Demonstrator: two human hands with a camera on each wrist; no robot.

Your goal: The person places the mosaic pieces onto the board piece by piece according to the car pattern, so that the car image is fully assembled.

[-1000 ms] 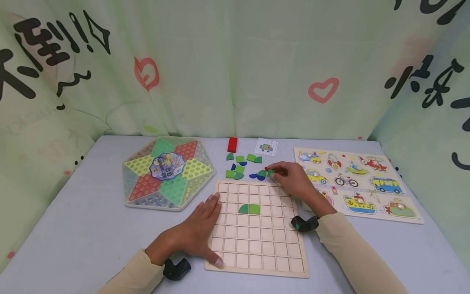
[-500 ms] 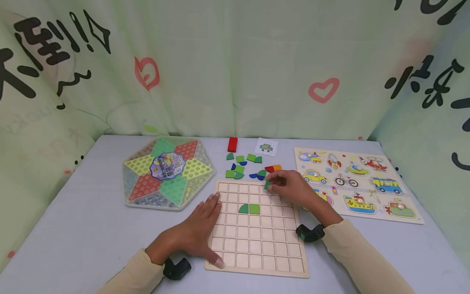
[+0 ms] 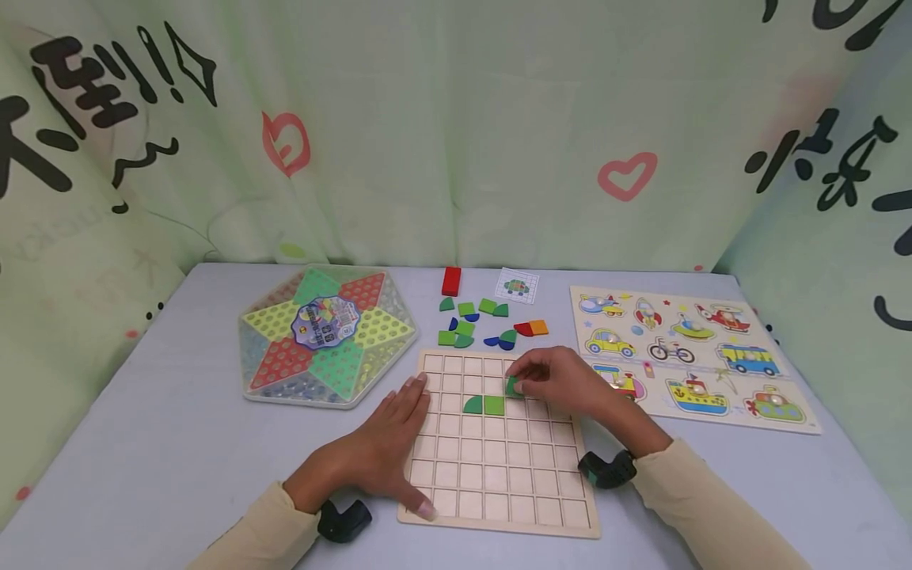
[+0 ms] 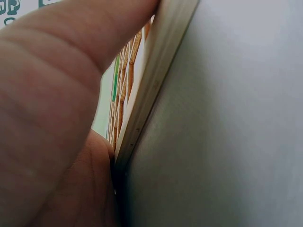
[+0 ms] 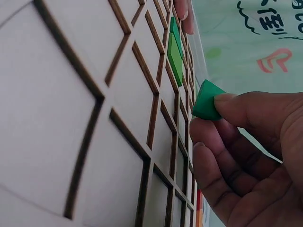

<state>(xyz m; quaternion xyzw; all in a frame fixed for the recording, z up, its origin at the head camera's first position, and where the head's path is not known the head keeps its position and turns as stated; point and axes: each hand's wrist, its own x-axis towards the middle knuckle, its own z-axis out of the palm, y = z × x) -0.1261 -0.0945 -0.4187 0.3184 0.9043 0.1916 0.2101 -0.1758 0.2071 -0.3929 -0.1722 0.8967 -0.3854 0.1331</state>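
A wooden grid board lies in front of me. Two pieces sit side by side in its cells: a dark green quarter-round and a light green square. Above the board's upper right part, my right hand pinches a dark green piece between thumb and fingers; its full outline is partly covered. My left hand rests along the board's left edge with fingers spread, the thumb on the lower left corner. In the left wrist view the thumb lies over the board's rim.
Behind the board lie several loose green and blue pieces, plus a red and an orange piece. Farther back are a red block and a pattern card. A hexagonal game box stands left, a vehicle puzzle board right.
My right hand has carried the dark green piece from the loose pieces down and left over the board. The red and orange pieces have come into sight. My left hand stays put.
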